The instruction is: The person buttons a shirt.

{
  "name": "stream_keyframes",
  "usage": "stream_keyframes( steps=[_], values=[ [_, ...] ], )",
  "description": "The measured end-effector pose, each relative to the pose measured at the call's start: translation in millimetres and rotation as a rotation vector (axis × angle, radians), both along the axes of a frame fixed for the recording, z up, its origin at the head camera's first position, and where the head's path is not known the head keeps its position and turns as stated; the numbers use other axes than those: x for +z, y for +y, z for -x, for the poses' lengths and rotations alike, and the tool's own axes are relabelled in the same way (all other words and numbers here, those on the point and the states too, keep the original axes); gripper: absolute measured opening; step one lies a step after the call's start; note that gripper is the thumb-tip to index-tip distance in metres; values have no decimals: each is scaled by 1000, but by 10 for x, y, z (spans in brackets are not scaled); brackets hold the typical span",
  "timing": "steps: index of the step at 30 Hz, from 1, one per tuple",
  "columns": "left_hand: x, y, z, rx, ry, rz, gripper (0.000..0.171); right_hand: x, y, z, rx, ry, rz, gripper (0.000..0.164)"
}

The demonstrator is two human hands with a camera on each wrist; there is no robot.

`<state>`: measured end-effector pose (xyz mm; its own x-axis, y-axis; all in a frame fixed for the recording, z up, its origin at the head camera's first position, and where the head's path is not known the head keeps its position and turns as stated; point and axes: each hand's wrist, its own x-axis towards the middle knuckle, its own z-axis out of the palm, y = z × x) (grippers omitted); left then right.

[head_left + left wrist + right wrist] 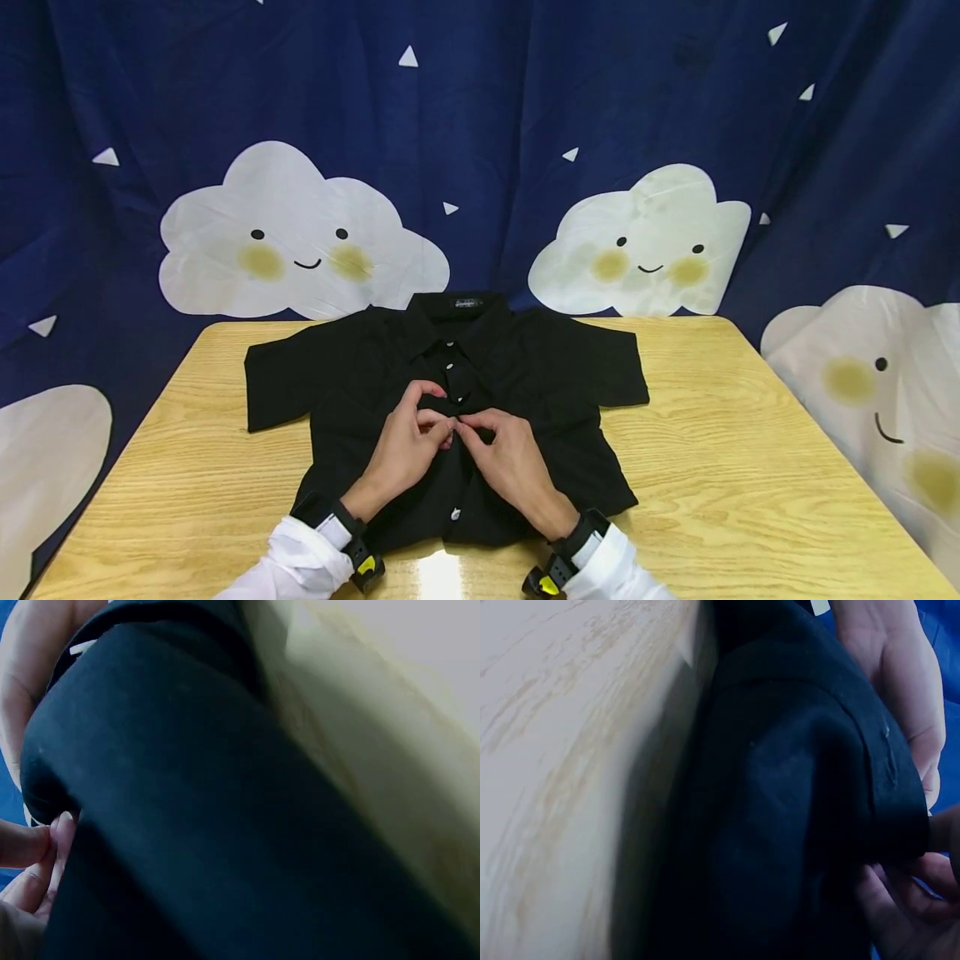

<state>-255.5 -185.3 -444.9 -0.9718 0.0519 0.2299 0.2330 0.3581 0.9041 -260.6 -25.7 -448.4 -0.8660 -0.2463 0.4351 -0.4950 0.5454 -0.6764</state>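
Observation:
A black short-sleeved shirt (352, 375) lies spread front up, its collar toward the curtain. At the middle of its front opening, my left hand (401, 450) pinches the cloth edge between thumb and fingers. Right against those fingertips, my right hand (513, 458) pinches the same front edge. Pale buttons show above the hands, one button (450, 367) below the collar, and another button (455, 514) sits near the hem. In the right wrist view, the raised placket (892, 787) passes between the right hand's fingers (900, 915). Whatever lies between the fingertips is hidden.
The shirt rests on a light wooden table (750, 467), with bare wood to its left and right. Behind hangs a dark blue curtain (487, 100) with white clouds. Both wrists wear black straps with small devices, next to white sleeves (300, 554).

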Motion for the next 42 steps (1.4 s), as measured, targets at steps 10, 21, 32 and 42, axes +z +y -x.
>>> stream_keyframes(
  steps=[10, 21, 32, 42],
  values=[
    [2, 16, 24, -70, 12, 63, 32, -12, 27, -19, -17, -93, -16, 14],
    [-7, -54, 72, -179, 413, 469, 40, -35, 97, -27, 22, 66, -147, 10],
    [210, -170, 213, -341, 850, 923, 6, -42, 171, -48, 51, 142, -187, 11],
    [160, -176, 207, -373, 872, 881, 8, -81, 207, -54, -11, 260, -236, 8]
  ],
)
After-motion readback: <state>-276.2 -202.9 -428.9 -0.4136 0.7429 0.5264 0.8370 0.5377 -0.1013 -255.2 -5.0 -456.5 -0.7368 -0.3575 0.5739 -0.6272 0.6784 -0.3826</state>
